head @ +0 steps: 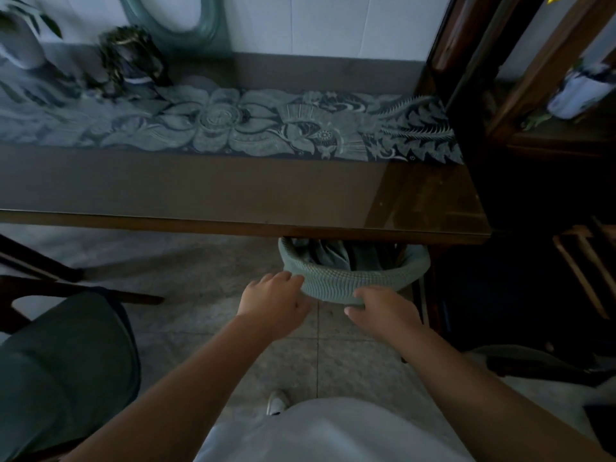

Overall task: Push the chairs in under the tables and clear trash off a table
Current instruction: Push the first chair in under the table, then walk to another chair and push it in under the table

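Both hands are on the near rim of a woven basket [355, 281] that sits on the floor, half tucked under the near edge of the table [213, 191]; the left hand [275, 303] curls its fingers over the rim, and the right hand [383, 311] grips it just beside. A chair [63, 358] stands near left, pulled out from the table; a patterned runner [233, 123] lies along the far side of the tabletop.
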